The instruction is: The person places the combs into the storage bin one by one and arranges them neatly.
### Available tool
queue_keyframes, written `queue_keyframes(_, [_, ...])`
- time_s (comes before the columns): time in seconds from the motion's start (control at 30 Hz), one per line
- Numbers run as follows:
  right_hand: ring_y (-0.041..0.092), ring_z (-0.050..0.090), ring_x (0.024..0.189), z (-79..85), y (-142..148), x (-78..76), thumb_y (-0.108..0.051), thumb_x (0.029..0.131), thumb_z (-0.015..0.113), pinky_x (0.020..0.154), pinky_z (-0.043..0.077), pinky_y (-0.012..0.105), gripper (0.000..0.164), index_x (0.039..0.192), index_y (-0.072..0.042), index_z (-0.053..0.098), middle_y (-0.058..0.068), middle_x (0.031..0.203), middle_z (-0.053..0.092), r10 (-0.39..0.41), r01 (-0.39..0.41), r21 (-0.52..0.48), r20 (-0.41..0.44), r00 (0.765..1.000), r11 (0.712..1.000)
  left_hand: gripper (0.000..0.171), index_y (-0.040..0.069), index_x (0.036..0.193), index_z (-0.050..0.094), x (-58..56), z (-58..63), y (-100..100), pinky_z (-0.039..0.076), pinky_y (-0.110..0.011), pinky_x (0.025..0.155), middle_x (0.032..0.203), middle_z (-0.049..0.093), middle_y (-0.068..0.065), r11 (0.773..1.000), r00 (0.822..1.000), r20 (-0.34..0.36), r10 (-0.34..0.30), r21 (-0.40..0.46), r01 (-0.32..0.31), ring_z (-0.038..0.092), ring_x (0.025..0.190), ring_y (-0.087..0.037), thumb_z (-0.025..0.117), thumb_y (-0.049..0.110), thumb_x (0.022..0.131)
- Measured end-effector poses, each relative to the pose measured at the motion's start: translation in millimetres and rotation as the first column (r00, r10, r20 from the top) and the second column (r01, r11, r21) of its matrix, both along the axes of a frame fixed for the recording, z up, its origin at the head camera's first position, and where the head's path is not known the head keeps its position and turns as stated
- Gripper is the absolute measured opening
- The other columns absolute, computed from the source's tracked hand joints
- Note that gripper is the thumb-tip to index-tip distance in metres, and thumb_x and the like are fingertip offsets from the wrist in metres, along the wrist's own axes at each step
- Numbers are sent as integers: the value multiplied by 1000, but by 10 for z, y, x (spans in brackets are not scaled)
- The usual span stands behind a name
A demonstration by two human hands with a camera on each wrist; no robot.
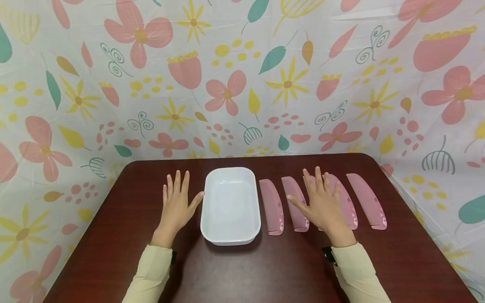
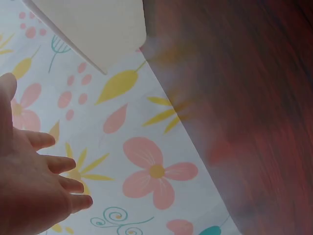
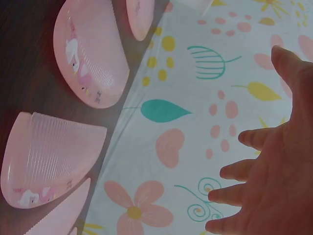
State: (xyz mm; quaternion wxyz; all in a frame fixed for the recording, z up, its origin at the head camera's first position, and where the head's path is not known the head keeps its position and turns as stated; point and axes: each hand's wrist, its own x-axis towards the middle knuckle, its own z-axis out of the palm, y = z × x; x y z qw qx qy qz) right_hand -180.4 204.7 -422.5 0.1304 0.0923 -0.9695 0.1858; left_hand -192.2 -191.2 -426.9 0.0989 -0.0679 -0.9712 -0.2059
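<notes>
My left hand (image 1: pixel 176 206) spreads its fingers above the table just left of a white rectangular tray (image 1: pixel 204 210), its thumb tip overlapping the rim in the head view. The left wrist view shows the same hand (image 2: pixel 36 181) holding nothing, and the tray's side wall (image 2: pixel 107 29). With fingers apart, my right hand (image 1: pixel 323 206) is over the middle of a row of pink combs, hiding much of one. Uncovered in that row are a comb beside the tray (image 1: pixel 273 208) and the rightmost comb (image 1: pixel 366 201). In the right wrist view, the hand (image 3: pixel 274 181) is empty, apart from a printed comb (image 3: pixel 88 54).
A dark reddish-brown table (image 1: pixel 242 273) carries everything. Behind it and along both sides hangs a white cloth (image 1: pixel 235 42) printed with flowers and leaves. Dark bands show at the wrists under cream sleeves (image 1: pixel 149 269).
</notes>
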Motion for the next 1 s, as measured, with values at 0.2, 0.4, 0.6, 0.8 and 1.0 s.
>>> queue_keyframes(0.2, [51,6,140,28,-30,5,-61,89,54,108,0,69,90,153,-7,21,28,156,12,25,-25,-32,-1,1000,999,82,8,155,10,37,27,54,0,-56,115,159,4,-20,997,999,-26,-29,67,31,-11,145,-35,46,53,97])
queue_keyframes(0.4, [47,11,142,46,-72,2,-56,92,53,111,5,65,86,152,-2,22,28,155,17,48,-50,-57,-27,998,997,80,8,155,10,67,65,89,3,-56,115,160,5,-19,988,999,-24,-44,149,47,-7,146,-34,48,49,98])
queue_keyframes(0.6, [46,15,141,39,-118,-17,-46,93,57,112,8,61,81,151,1,24,27,154,20,81,-89,-134,-67,994,987,78,7,155,12,79,49,108,8,-60,113,159,10,-17,963,998,-14,-58,264,59,0,146,-34,46,48,99])
queue_keyframes(0.8, [43,21,140,48,-190,-54,-39,95,56,111,18,60,76,149,3,25,25,154,23,103,-120,-206,-91,991,971,75,8,155,13,68,18,112,17,-61,111,158,15,-18,920,997,2,-83,384,75,14,143,-39,47,46,99])
queue_keyframes(1.0, [40,23,141,47,-283,-90,-39,97,54,111,22,58,72,151,-1,23,21,156,23,127,-125,-316,-16,992,940,68,6,153,21,50,-31,132,23,-59,110,155,24,-20,884,997,-3,-79,462,71,23,141,-39,49,39,100])
